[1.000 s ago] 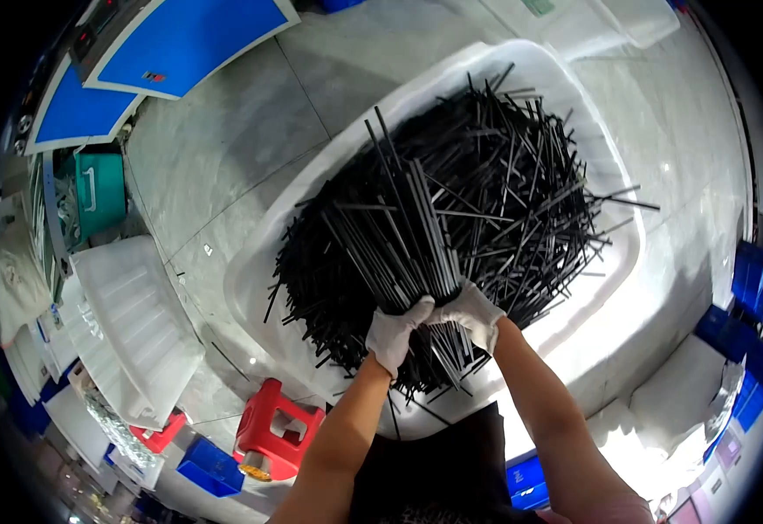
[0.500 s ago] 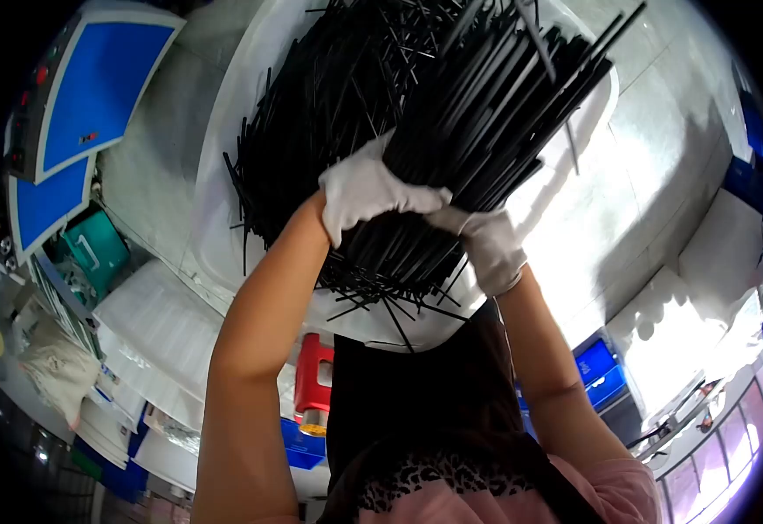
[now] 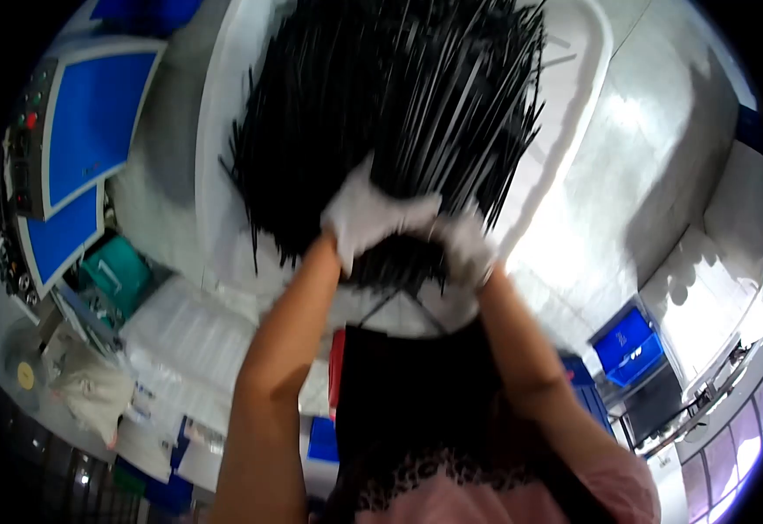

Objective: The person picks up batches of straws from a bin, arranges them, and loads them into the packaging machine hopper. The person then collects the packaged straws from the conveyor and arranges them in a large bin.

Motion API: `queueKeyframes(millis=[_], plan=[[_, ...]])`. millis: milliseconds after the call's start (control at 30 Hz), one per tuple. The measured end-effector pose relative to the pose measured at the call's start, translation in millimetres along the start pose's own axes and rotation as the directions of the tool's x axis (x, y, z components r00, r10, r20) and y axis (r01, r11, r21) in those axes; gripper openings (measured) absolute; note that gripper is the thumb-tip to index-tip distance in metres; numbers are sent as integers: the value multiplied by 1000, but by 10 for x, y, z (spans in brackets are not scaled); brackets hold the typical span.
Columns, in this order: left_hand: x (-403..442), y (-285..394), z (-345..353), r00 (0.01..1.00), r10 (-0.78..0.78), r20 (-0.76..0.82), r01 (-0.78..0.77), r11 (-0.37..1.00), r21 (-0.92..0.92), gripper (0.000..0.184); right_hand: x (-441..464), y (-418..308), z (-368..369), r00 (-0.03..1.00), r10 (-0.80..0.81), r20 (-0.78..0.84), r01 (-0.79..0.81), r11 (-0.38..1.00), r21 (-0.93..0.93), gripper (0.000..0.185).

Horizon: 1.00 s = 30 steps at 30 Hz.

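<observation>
A thick bundle of thin black rods point(image 3: 438, 144) is encircled by my two white-gloved hands. My left hand point(image 3: 368, 217) wraps around its left side near the lower end. On the right side, my right hand point(image 3: 466, 246) closes around the same bundle and is blurred by motion. The two hands meet at the front of the rods. More black rods point(image 3: 303, 131) lie heaped in a white tub point(image 3: 565, 148), beneath and beside the bundle. Where the held rods end and the heap begins is hard to make out.
Blue-panelled machines point(image 3: 98, 122) stand at the left, with a green bin point(image 3: 118, 275) below them. White wrapped packs point(image 3: 185, 327) lie lower left. A red object point(image 3: 337, 371) is partly hidden near my apron. Blue bins point(image 3: 630, 345) stand at the right.
The bundle has gone from slanting up to the right above the tub to lying more in line with the heap. Both hands still grip it, slightly lower in view.
</observation>
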<state>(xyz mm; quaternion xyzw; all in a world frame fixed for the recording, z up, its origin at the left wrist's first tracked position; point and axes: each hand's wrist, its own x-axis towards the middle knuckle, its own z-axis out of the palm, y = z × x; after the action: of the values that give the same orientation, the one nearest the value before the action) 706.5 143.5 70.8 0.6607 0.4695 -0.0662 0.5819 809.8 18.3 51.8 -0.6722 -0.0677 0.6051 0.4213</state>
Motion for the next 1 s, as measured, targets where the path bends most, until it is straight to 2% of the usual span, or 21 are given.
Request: queueKeyframes(millis=[100,133,167,200,233,267,333,400,433,533,600,667,733,767,800,833,867,900,933,967,1000], plan=[[472,279,-244,978,168,120,-158,983,-91,52,146,-653,-116,983,-175,64,184,967,-179,23],[546,406,-376,954,190,232,-266,895,359,33,186,-773,-125,973,-223,68,232,944,-233,24],[568,358,-380,900,401,168,-433,869,242,30,204,-880,-97,981,-190,46,195,961,-194,28],[604,275,-350,806,586,77,-591,795,134,28,276,-925,-64,1000,-19,22,15,985,173,30],[706,202,-377,954,159,254,-217,950,222,31,227,-933,-34,999,18,-38,-13,989,145,38],[650,152,-419,941,70,330,-117,985,125,33,267,-663,-107,995,-78,69,70,992,103,38],[672,-570,62,967,-70,243,133,958,-253,82,157,-153,-229,909,-284,305,228,952,206,33],[-36,-413,-39,942,-37,334,201,859,-471,45,-190,-43,4,969,157,190,-141,985,-96,42],[-282,-548,104,960,-6,280,153,849,-506,45,-345,101,98,949,275,154,-236,945,-228,47],[-655,-1026,451,975,96,200,0,900,-435,39,-401,1147,307,992,13,126,-17,999,30,58],[-595,-1063,419,963,151,225,-90,962,-258,35,-343,944,259,991,-27,130,32,999,-36,68],[-536,-990,354,949,202,241,-192,979,-66,30,-269,658,247,977,124,175,-150,978,144,67],[-460,-556,167,988,147,52,-137,976,-168,26,-176,268,182,967,177,181,-212,957,199,64],[-433,-322,43,998,56,7,-53,968,-246,24,-127,20,32,936,-60,346,155,954,-255,54],[-340,-76,-58,988,-127,85,149,922,-357,25,-122,-174,-109,805,-172,568,536,621,-572,48],[-288,-202,-31,960,178,218,-214,965,155,38,-96,-147,-125,868,-66,493,348,789,-507,37],[-236,-324,-6,824,462,327,-564,620,546,52,-49,8,-173,871,-73,486,353,780,-516,37],[-286,-151,6,972,193,136,-197,980,14,54,-37,15,-152,865,-48,500,256,899,-356,33],[-339,-41,39,973,-164,160,227,792,-566,57,-110,27,-171,877,204,436,-180,979,-97,25],[-442,-20,99,948,-216,233,316,717,-622,55,-218,-175,-112,829,443,341,-532,813,237,25],[-540,-155,199,908,-222,355,405,676,-615,58,-258,332,-179,812,467,351,-525,846,88,27]])
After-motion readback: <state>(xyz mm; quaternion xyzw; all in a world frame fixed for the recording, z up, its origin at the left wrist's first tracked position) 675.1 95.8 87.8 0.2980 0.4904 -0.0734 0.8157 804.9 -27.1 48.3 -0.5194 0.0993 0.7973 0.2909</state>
